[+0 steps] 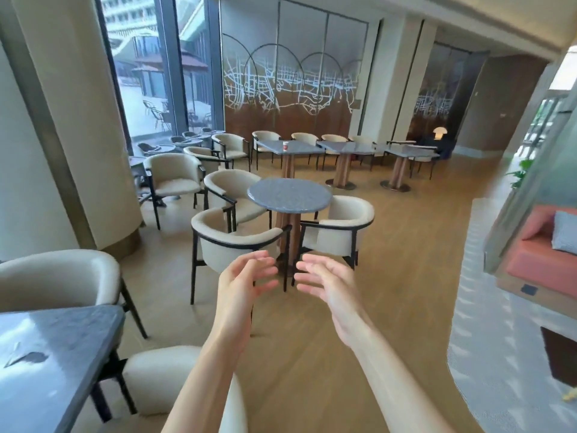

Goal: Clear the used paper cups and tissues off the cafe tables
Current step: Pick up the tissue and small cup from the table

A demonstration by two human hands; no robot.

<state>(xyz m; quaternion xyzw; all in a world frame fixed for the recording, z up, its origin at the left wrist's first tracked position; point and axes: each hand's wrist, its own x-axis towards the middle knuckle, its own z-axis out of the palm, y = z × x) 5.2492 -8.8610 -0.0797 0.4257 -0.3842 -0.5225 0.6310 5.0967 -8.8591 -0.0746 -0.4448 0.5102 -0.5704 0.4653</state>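
Both hands are held out in front, palms facing each other: the left hand and right hand have loosely spread fingers and hold nothing. Beyond them a round table stands among cream chairs. On the far square table, near its front edge, stands a red-and-white paper cup

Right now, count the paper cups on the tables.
1. A red-and-white paper cup stands near the left end of the far square table, beyond the round table. Blur and distance may hide others on the window-side tables.
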